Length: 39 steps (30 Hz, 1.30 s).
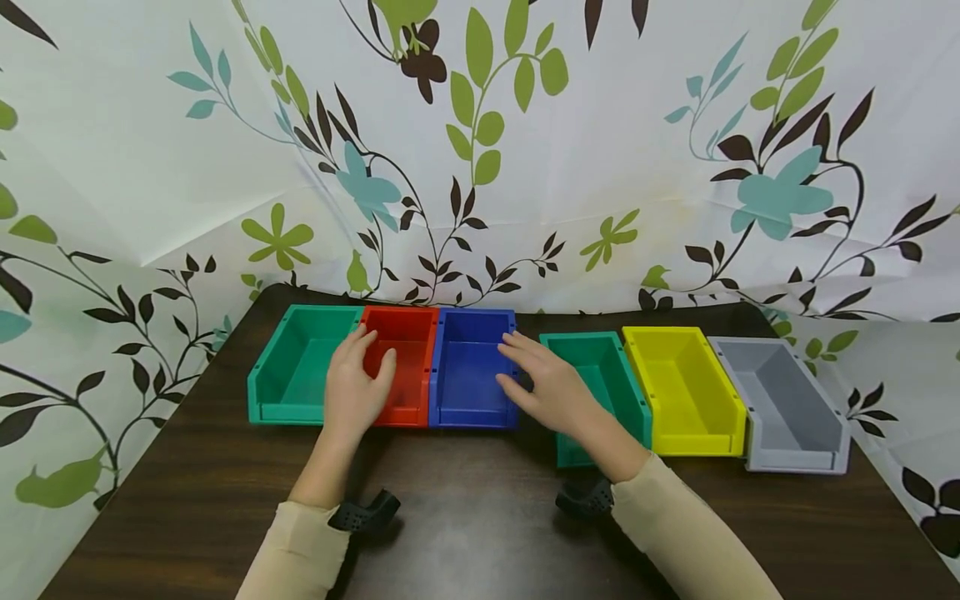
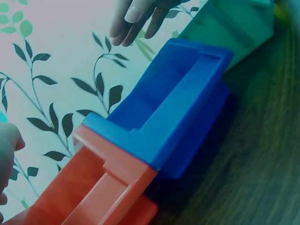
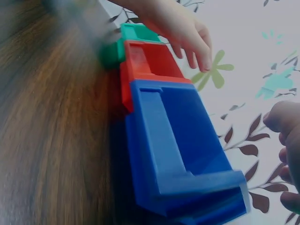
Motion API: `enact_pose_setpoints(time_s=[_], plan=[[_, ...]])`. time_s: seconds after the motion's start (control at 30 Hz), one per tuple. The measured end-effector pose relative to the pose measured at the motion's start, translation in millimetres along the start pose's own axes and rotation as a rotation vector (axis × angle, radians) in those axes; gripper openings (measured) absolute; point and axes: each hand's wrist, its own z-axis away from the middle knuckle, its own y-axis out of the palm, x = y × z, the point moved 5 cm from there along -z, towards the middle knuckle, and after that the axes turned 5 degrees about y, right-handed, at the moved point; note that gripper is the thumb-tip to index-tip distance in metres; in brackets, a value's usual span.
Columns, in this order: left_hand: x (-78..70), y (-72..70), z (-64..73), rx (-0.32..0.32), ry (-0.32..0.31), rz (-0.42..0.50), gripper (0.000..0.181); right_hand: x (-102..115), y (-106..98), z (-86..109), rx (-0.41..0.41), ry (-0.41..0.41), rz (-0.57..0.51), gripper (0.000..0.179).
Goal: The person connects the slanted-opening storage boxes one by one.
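My left hand (image 1: 357, 383) hovers over the seam between a green bin (image 1: 288, 413) and a red bin (image 1: 405, 415), its thumb spread from relaxed fingers. Over the right side of a blue bin (image 1: 472, 417) is my right hand (image 1: 551, 385), fingers extended leftward and thumb apart. Both palms hold nothing. These three bins stand side by side in a row. From the right wrist view, the left hand (image 3: 180, 30) appears raised above the red bin (image 3: 154, 61). The blue bin (image 2: 173, 93) looks bare inside in the left wrist view.
To the right stand a second green bin (image 1: 573, 454), partly hidden by my right forearm, a yellow bin (image 1: 697, 445) and a grey bin (image 1: 798, 461). All rest on a dark wooden table (image 1: 465, 517). A leaf-patterned sheet (image 1: 525, 208) hangs behind the table.
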Motion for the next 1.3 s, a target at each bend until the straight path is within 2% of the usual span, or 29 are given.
enact_pose_setpoints(time_s=[0.2,0.4,0.6,0.9,1.07,1.3], plan=[[-8.8,11.2,5.6,0.068,-0.004,0.046,0.045,-14,-8,16.2,0.009,0.073,0.017,0.047],[-18.0,21.0,9.8,0.127,-0.003,0.094,0.048,-30,-19,33.5,-0.019,0.132,0.030,0.049],[-21.1,32.8,12.5,0.182,0.007,0.123,0.053,-43,-32,40.8,-0.014,0.193,0.046,0.053],[-23.0,44.2,20.3,0.295,-0.069,0.191,0.065,-64,-47,41.8,0.061,0.371,0.066,0.058],[-23.0,46.9,22.0,0.301,-0.071,0.241,0.059,-72,-49,42.3,0.127,0.449,0.038,0.061],[-26.3,48.4,22.2,0.296,-0.072,0.239,0.052,-75,-47,41.6,0.167,0.482,-0.008,0.063]])
